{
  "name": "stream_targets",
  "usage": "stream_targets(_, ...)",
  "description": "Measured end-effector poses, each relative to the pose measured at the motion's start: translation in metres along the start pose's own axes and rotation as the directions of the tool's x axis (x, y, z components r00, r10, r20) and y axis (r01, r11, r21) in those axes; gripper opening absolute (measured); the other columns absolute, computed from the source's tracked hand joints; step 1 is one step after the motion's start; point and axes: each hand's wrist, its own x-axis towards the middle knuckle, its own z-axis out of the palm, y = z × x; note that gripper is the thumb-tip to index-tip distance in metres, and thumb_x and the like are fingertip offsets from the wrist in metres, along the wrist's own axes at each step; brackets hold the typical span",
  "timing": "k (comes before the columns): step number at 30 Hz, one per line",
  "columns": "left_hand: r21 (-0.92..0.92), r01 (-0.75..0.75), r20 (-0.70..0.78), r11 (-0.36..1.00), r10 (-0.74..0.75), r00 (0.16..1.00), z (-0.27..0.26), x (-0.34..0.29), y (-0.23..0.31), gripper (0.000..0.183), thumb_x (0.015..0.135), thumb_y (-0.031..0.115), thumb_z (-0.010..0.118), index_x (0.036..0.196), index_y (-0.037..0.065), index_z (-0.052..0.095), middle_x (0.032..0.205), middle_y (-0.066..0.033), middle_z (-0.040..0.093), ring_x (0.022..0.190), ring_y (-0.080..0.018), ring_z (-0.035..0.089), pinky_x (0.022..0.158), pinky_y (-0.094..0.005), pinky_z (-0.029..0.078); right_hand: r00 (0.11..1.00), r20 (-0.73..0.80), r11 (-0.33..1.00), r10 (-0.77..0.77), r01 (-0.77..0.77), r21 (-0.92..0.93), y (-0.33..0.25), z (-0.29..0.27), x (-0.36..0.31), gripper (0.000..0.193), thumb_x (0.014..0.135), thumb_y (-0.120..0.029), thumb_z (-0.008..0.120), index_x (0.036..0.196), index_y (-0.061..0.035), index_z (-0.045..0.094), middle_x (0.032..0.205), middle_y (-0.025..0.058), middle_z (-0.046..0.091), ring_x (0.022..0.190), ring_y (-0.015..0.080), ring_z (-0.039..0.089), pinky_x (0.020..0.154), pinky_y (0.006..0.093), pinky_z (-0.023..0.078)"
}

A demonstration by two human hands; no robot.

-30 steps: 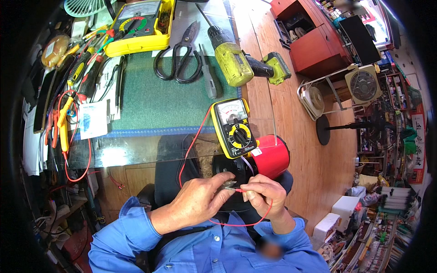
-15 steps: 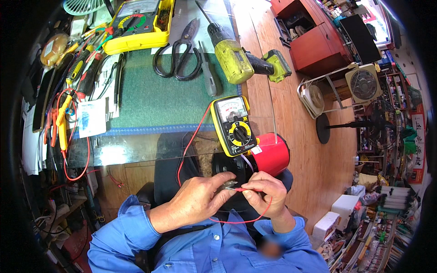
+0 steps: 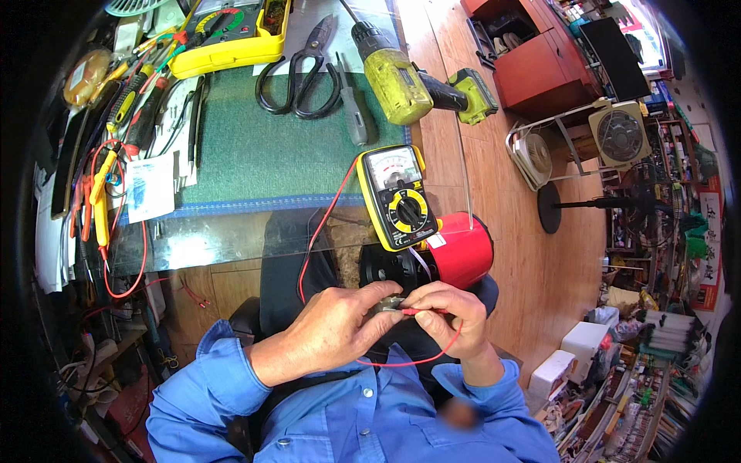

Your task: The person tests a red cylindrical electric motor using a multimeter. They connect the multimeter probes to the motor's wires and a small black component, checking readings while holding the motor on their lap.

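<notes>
A person in a blue long-sleeved shirt sits at a glass-topped table [image 3: 207, 248], both bare hands close together above the lap. The left hand [image 3: 336, 318] is nearly closed, thumb and forefinger pinching a small metallic piece [image 3: 390, 304]; its exact kind is too small to tell. The right hand [image 3: 451, 315] has its fingers curled inward, thumb and fingertips pinching a red lead end [image 3: 412, 312] against or just beside that piece. A red test lead [image 3: 413, 363] loops below the hands, and a red run also goes from behind the left hand up to a yellow-and-black analog multimeter [image 3: 398, 197].

The multimeter lies face up at the table's front edge, its lower end seeming to overhang. Just below it, near the lap, is a red cylinder [image 3: 465, 251] with a black end.

The grip looks slight: if either pinch loosens, the metallic piece could slip and drop. A tug on the lead could drag the multimeter off the edge. Further back, a yellow-green cordless drill [image 3: 397, 89] appears to jut past the table's right side, so a knock might tip it.
</notes>
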Motion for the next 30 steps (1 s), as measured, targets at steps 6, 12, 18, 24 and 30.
stream_targets(6, -0.054, -0.067, -0.001, 0.996, 0.067, 0.998, 0.002, 0.002, -0.006, 0.045, 0.109, 0.022, 0.073, 0.146, -0.003, 0.063, 0.101, -0.028, 0.078, 0.09, -0.0417, 0.079, 0.076, -0.0474, 0.062, 0.999, -0.04, 1.0, 0.013, -0.012, 0.026, 0.001, 0.005, 0.0, 0.012, 0.102, -0.002, 0.077, 0.11, 0.0065, 0.075, 0.105, 0.0217, 0.078, 0.087, 0.0246, 0.076, 0.079, 0.0354, 0.063)
stream_targets(12, -0.105, -0.052, 0.01, 0.993, 0.054, 0.999, 0.001, 0.002, -0.005, 0.046, 0.109, 0.021, 0.076, 0.148, 0.0, 0.064, 0.093, -0.0212, 0.077, 0.071, -0.0257, 0.074, 0.068, -0.0394, 0.058, 0.997, -0.055, 0.999, -0.044, 0.042, -0.034, 0.0, 0.004, -0.001, 0.013, 0.101, -0.005, 0.08, 0.108, 0.0051, 0.075, 0.102, 0.0198, 0.078, 0.086, 0.0238, 0.075, 0.078, 0.0335, 0.06)
stream_targets(18, -0.145, 0.037, 0.045, 0.989, -0.031, 0.999, -0.002, 0.002, -0.002, 0.045, 0.108, 0.017, 0.078, 0.148, -0.001, 0.064, 0.097, -0.0149, 0.078, 0.08, -0.0148, 0.071, 0.073, -0.0352, 0.059, 0.992, -0.09, 0.991, -0.087, 0.077, -0.107, -0.001, 0.009, -0.001, 0.016, 0.102, -0.008, 0.081, 0.107, 0.0046, 0.074, 0.1, 0.0183, 0.077, 0.084, 0.0234, 0.073, 0.074, 0.0331, 0.059)
stream_targets(24, -0.533, 0.195, 0.19, 0.824, -0.109, 0.976, 0.002, 0.003, -0.016, 0.048, 0.11, 0.012, 0.076, 0.153, -0.002, 0.06, 0.126, -0.0017, 0.073, 0.113, -0.0077, 0.065, 0.097, -0.0269, 0.056, 0.981, -0.192, 0.995, 0.001, -0.02, -0.099, -0.003, 0.012, -0.008, 0.012, 0.101, -0.001, 0.08, 0.11, 0.0043, 0.074, 0.094, 0.0143, 0.076, 0.08, 0.0213, 0.074, 0.071, 0.0302, 0.058)
stream_targets(30, -0.196, 0.024, 0.065, 0.98, -0.012, 0.998, -0.003, 0.004, -0.011, 0.044, 0.108, 0.016, 0.078, 0.146, -0.004, 0.067, 0.127, -0.0066, 0.072, 0.114, -0.0116, 0.067, 0.098, -0.029, 0.056, 0.952, -0.304, 0.98, -0.044, -0.018, -0.198, -0.004, 0.022, -0.004, 0.015, 0.101, 0.0, 0.081, 0.113, 0.0046, 0.074, 0.093, 0.0145, 0.075, 0.08, 0.0216, 0.073, 0.071, 0.0302, 0.057)
